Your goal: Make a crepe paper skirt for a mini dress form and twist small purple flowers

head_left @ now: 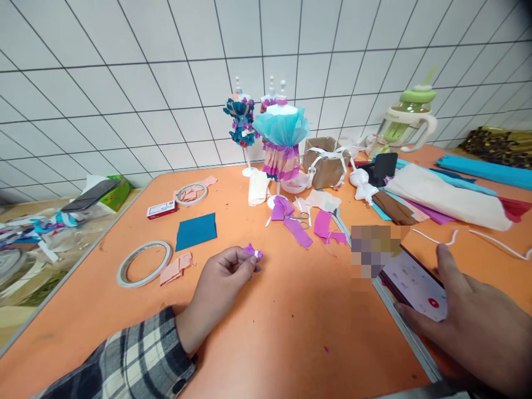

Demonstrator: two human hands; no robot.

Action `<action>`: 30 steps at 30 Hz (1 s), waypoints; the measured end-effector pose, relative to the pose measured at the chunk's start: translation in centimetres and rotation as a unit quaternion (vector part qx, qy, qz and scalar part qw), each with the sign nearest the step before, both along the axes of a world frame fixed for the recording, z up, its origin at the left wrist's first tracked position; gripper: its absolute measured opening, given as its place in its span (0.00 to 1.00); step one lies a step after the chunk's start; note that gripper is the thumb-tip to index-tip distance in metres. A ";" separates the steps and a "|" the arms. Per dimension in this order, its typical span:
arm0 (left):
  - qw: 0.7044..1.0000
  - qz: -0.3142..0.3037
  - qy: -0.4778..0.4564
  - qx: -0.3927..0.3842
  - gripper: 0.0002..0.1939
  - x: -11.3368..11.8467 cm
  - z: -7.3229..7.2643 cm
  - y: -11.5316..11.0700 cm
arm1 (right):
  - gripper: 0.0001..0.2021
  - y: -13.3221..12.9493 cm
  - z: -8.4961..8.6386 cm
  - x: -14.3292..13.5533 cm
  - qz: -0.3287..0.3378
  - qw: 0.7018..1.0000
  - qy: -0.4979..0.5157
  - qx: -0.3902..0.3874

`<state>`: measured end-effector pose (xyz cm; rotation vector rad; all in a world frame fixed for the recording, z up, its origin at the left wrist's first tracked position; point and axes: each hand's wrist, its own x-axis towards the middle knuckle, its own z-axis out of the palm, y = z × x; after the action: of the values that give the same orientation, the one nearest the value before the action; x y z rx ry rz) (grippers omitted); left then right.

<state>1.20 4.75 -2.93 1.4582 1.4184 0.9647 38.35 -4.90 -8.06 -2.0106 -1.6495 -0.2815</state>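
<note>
My left hand (226,282) is closed in a pinch. Between thumb and fingers it holds a small gathered piece of purple crepe paper (250,250) with a white band around it. On the right, my right hand (477,316) is around the lower end of a smartphone (415,282), thumb along the near edge and a finger raised past the far edge. The lit screen shows a red round button; a blurred patch covers part of the area beside the phone. Purple paper strips (298,231) and scissors (305,220) lie beyond my left hand.
Dress-form stands carry a blue paper outfit (241,119) and a turquoise-and-pink dress (282,133). Tape rolls (166,260), a blue paper sheet (196,231) and a red-white box (162,210) lie left. A brown box (326,163), a green-lidded bottle (409,122) and paper rolls (453,194) stand or lie right.
</note>
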 end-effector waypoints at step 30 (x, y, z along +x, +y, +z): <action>0.997 -0.015 -0.074 -0.016 0.13 -1.2 0.1 -0.4 | 0.08 10.1 4.6 -20.1 0.434 0.885 0.150 0.076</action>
<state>-0.01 4.30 -2.87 1.3522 1.2966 1.0045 18.30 5.17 -3.50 -0.9723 -2.0379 0.2150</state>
